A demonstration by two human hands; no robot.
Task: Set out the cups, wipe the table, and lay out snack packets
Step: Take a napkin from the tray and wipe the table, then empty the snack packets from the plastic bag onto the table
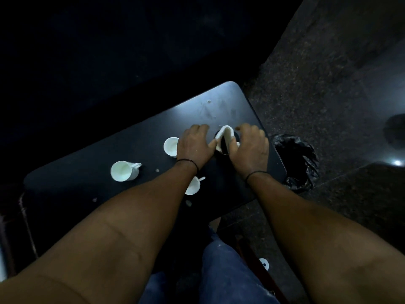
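Two hands meet over a white cloth [225, 137] on the dark table [87, 172]: the left hand [194, 145] pinches the cloth's left edge with its thumb while its other fingers curl down toward the tabletop, and the right hand [249, 148] grips the right side with curled fingers. Outward from them, three white cups stand on the table: one [171, 146] just left of the left hand, one [123, 171] farther left, one [194, 186] partly hidden under the left wrist. A black-lined bin [298, 163] stands on the floor beside the table's right edge.
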